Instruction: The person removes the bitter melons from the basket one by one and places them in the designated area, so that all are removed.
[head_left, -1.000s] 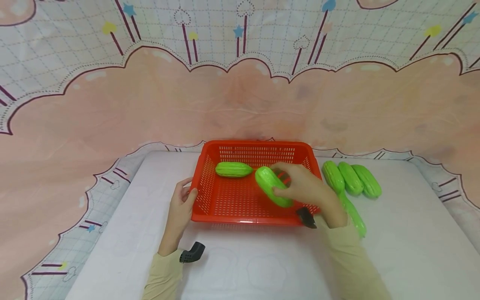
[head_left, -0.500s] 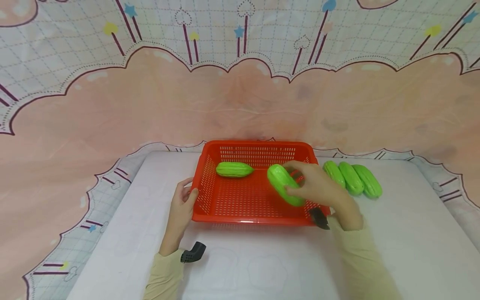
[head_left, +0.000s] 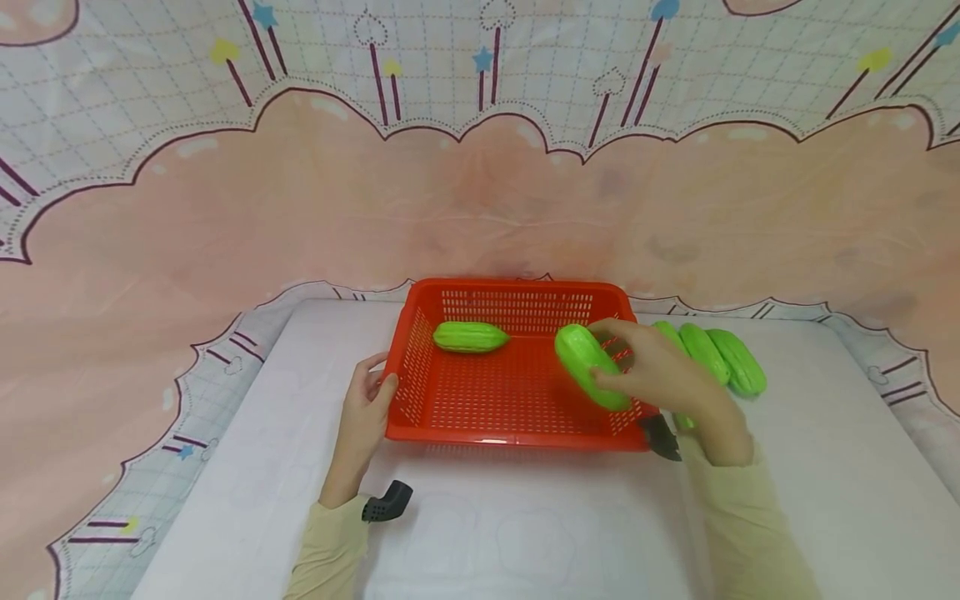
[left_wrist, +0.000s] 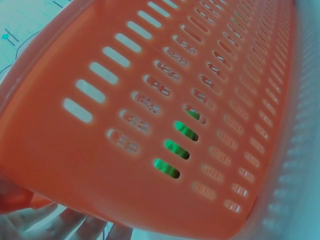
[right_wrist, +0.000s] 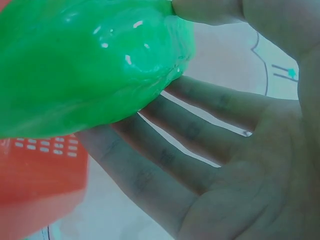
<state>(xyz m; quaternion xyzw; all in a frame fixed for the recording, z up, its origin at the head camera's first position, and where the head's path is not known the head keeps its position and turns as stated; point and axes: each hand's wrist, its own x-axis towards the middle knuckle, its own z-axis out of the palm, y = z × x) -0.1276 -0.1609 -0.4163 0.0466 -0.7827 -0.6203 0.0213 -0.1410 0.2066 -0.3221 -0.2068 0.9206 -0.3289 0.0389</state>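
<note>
A red slotted plastic basket (head_left: 517, 442) stands on the white tabletop. My left hand (head_left: 366, 412) grips its left rim, thumb over the edge; the left wrist view shows fingers (left_wrist: 65, 224) under the rim. My right hand (head_left: 663, 371) holds a glossy green gourd (head_left: 587, 365) tilted over the basket's right part. In the right wrist view the thumb and fingertips pinch that gourd (right_wrist: 90, 65) from two sides, the palm apart from it. Another ridged green gourd (head_left: 470, 337) lies sideways at the basket's back left, seen through slots in the left wrist view.
Right of the basket lie several more green gourds (head_left: 737, 362), partly hidden by my right hand and forearm. One gourd (head_left: 684, 421) barely shows beside the right wrist. A patterned cloth backdrop (head_left: 480, 200) rises behind the table (head_left: 465, 525).
My right hand has moved to the right with the gourd, from the basket's middle toward its right wall. The left hand and basket have stayed in place.
</note>
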